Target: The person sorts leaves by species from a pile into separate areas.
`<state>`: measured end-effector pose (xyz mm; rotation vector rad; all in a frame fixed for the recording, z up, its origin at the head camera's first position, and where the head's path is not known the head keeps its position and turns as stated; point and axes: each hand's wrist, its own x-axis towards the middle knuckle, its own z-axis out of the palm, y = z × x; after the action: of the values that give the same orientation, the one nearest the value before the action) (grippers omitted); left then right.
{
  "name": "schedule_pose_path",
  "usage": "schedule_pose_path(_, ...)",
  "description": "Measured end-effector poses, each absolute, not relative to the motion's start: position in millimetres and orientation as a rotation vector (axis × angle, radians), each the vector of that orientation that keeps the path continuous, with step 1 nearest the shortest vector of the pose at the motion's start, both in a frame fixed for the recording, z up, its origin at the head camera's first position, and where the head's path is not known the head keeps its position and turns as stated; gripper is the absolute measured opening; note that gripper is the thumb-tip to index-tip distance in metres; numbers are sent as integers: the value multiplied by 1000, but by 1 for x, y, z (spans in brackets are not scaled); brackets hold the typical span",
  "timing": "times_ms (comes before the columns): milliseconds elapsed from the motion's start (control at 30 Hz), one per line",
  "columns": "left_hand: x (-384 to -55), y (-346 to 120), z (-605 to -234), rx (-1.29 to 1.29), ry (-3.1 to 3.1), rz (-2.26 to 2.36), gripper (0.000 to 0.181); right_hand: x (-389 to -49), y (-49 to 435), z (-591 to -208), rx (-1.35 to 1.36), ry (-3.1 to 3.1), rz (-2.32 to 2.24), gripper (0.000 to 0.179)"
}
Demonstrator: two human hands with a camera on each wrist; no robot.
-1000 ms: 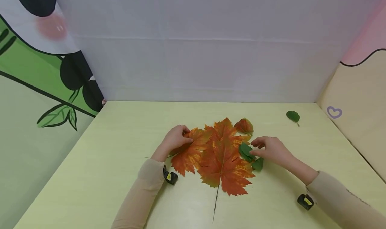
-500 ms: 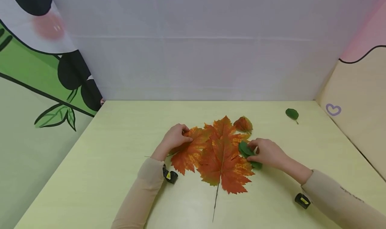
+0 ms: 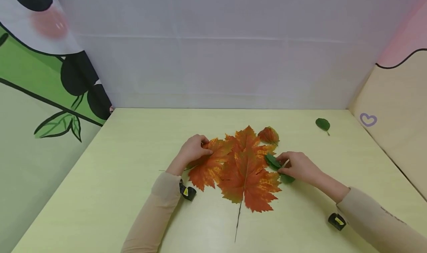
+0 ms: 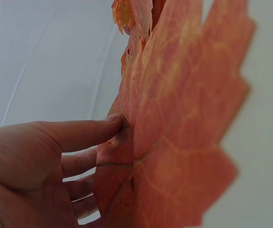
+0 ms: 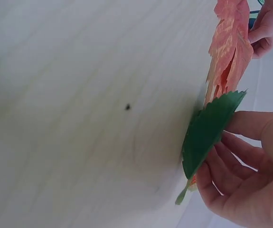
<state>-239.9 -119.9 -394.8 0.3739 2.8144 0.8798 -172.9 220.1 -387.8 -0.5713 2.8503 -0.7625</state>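
Observation:
Orange maple leaves lie overlapped mid-table: a large leaf (image 3: 247, 171) with its stem toward the front, and another leaf (image 3: 213, 164) to its left. My left hand (image 3: 195, 149) pinches that left leaf near its outer edge. In the left wrist view, the thumb presses on the red-orange surface (image 4: 183, 118) while the other fingers go behind it. On the right, my right hand (image 3: 300, 167) pinches small green leaves at the large leaf's right edge, one green leaf (image 3: 272, 161) overlapping it and another (image 3: 287, 178) lower down. The right wrist view shows a toothed green leaf (image 5: 210, 130) against the fingertips.
A small folded-looking orange-green leaf (image 3: 268, 135) lies behind the large leaf. One loose green leaf (image 3: 323, 124) rests at the table's back right. A pale wall sheet (image 3: 213, 71) rises behind the table (image 3: 133, 145), with printed panels at both sides.
My right hand has closed in on the green leaves and tilted them up, turning them slightly. The left hand stays on its maple leaf. The head view has shifted slightly.

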Motion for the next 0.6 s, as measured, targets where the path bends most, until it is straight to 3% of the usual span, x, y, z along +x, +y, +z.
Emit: schedule_pose_path(600,-236,-120,-392,378,2810,914,35,-186,246,-388,-416,3029,-782,23)
